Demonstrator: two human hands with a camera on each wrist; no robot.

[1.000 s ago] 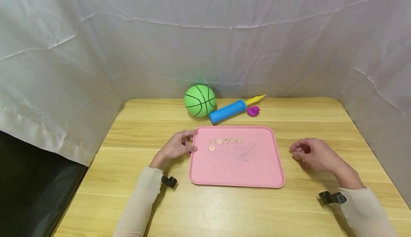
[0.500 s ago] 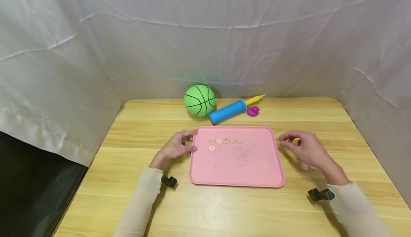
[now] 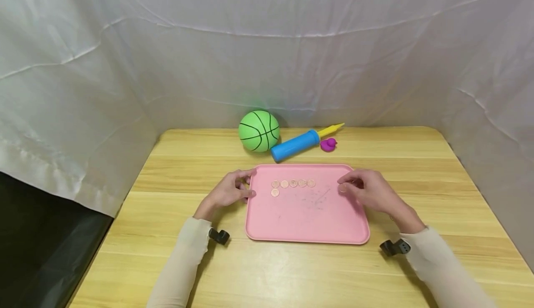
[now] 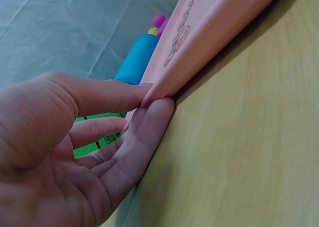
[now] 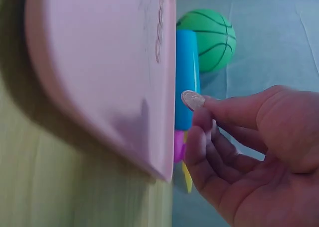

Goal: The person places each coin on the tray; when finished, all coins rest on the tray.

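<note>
My left hand (image 3: 228,188) pinches the left rim of a pink tray (image 3: 308,227); in the left wrist view its thumb lies over the rim with fingers beneath. Between the thumb and fingertips of my right hand (image 3: 370,188) is a copper-coloured coin (image 5: 193,100), held above the tray's right part. Several matching coins lie flat near the tray's back left: a row (image 3: 294,183) along the back and a single coin (image 3: 275,192) under the row's left end.
Behind the tray, a green ball (image 3: 259,131) with black lines stands beside a blue hand pump (image 3: 296,145) with a yellow nozzle. A small purple rubber duck (image 3: 328,145) sits to its right. A pale curtain (image 3: 292,67) hangs behind the wooden table (image 3: 292,271).
My right hand has moved left from the table at the tray's right to over the tray, carrying the coin. Coins that showed on the table are now hidden by the right arm.
</note>
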